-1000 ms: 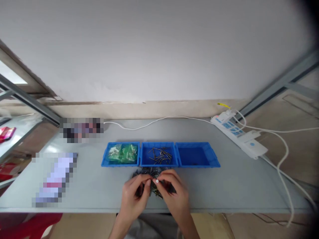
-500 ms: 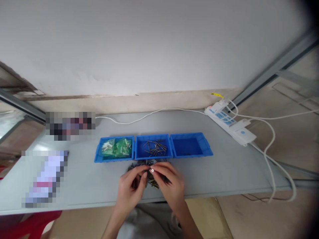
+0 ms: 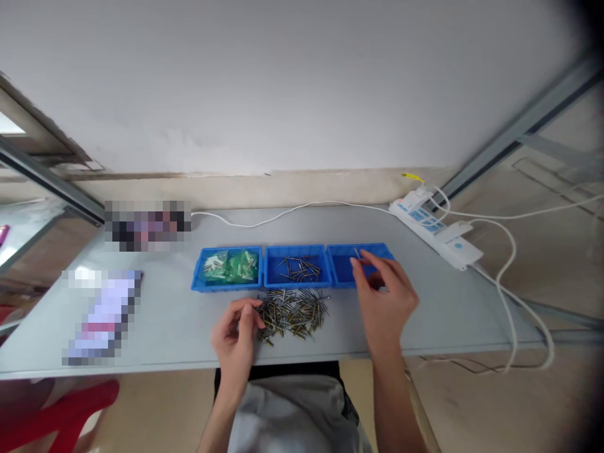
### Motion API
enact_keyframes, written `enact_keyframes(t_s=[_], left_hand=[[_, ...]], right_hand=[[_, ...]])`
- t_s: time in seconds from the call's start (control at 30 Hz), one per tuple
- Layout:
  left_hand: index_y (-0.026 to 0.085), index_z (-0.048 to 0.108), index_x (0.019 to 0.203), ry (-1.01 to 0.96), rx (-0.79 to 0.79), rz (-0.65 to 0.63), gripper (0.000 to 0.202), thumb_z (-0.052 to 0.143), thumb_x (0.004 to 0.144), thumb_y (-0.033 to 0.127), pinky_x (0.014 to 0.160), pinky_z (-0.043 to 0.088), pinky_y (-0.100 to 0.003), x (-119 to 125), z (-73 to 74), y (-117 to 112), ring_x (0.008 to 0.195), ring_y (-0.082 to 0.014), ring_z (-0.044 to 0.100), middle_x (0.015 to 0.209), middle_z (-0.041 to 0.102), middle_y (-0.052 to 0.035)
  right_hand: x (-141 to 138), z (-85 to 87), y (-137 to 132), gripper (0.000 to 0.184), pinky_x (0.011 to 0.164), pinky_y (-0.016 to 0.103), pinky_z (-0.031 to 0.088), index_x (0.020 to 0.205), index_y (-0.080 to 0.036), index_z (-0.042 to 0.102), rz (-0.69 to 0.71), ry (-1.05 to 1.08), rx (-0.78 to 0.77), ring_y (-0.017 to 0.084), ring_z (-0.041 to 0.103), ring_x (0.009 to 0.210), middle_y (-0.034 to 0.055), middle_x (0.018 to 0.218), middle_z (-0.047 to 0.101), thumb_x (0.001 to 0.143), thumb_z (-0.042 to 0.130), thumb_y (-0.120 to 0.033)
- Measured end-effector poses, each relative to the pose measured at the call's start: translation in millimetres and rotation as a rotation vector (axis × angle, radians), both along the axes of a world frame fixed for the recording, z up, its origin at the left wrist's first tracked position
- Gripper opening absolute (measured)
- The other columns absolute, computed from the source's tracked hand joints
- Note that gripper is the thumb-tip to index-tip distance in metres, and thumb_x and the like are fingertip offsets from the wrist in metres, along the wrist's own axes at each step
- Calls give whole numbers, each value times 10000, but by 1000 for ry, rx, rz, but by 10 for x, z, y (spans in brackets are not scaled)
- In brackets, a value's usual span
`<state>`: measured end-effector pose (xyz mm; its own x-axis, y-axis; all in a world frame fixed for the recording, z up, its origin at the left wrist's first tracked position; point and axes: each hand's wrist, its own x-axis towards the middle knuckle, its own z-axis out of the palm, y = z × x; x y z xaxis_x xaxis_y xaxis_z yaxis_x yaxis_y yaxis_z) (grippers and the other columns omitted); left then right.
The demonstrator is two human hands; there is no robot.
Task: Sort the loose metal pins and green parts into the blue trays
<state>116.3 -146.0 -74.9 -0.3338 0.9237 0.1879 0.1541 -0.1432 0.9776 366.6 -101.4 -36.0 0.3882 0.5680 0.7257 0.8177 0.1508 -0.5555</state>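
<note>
Over the right blue bin [image 3: 340,272], my right hand [image 3: 384,296] is closed, thumb and fingertips pinching a thin screw [image 3: 357,253] whose end shows above them. My left hand [image 3: 236,327] rests at the left edge of a heap of loose screws [image 3: 295,314] on the table, its fingers loosely curled and apart, with nothing visible in them. Behind the heap, the middle blue bin [image 3: 274,267] holds a scatter of dark screws [image 3: 302,270]. Green and clear plastic bags with small pale pieces [image 3: 231,265] lie in the left blue bin [image 3: 195,281].
A white power strip [image 3: 434,233] with plugs and cables stands at the right rear. Its thin white cable [image 3: 264,221] runs along the back to a blurred-out item [image 3: 148,226]. Another blurred-out flat item [image 3: 104,314] lies at left. A wall [image 3: 302,94] rises behind the table.
My right hand has moved right and away from my left, carrying a screw from above the heap to the right bin. My left hand has shifted slightly left, uncovering the heap.
</note>
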Motion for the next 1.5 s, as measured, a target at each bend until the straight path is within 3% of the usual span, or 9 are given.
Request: enact_keyframes(t_s=[0.07,0.13,0.27,0.37,0.53,0.87,1.13,1.33,1.5], left_hand=[[177,788,934,-37,1,20,345,671,1056,478,514,443,-220,0,1,-15,507,-122,554,585,657,17],[177,790,930,-48,5,12,348,677,1053,482,515,442,-216,-1,5,-26,504,-117,548,581,652,19],[177,788,932,-76,9,-8,337,673,1061,466,527,449,-214,-15,-13,-38,512,-116,562,581,651,23],[174,781,944,-106,-11,-6,327,663,1071,451,534,451,-217,-24,-32,-39,516,-116,555,584,648,27],[170,779,940,-126,-34,-3,328,670,1071,450,533,454,-210,-7,-15,-35,517,-111,561,586,648,29],[174,784,934,-114,-65,-29,353,651,1083,466,522,443,-201,15,20,4,512,-109,559,577,648,26],[185,796,966,11,-43,-58,329,633,1100,438,580,481,-209,2,8,-18,564,-116,608,618,670,18],[193,832,1094,119,-19,-283,245,670,1060,374,551,496,-231,155,178,139,543,-122,590,718,755,-15],[209,830,993,114,77,-259,185,663,1044,268,588,495,-237,245,195,246,572,-109,565,825,768,-29]], right_hand=[[82,-12,-34,215,624,306,519,1114,-188,837,-34,-30,-31,124,532,533,35,847,775,1039,750,-370],[55,-70,-170,168,597,279,491,1084,-191,830,36,-30,-58,117,515,526,2,766,724,1045,744,-331],[-239,-236,-514,91,597,236,512,1078,-217,804,559,-52,-249,115,605,587,-14,775,710,1060,717,-235],[-486,-326,-613,128,672,267,549,1073,-229,786,727,-139,-316,155,705,717,14,834,726,1092,661,-249],[-592,-373,-513,131,678,309,525,1041,-241,749,695,-277,-347,184,695,729,19,827,715,1100,636,-270],[-557,-410,-439,212,651,319,478,894,-240,664,753,-285,-385,177,650,696,-1,788,664,1098,607,-229],[-376,-238,-439,131,617,275,518,926,-246,705,765,-8,-334,147,635,647,-14,770,655,1054,702,-217],[-649,-161,-360,106,521,243,495,933,-244,728,688,306,-191,127,568,568,-29,731,651,1022,724,-186],[-804,-204,-229,135,540,237,516,920,-241,697,712,311,-134,124,594,580,-24,753,678,1029,691,-162]])
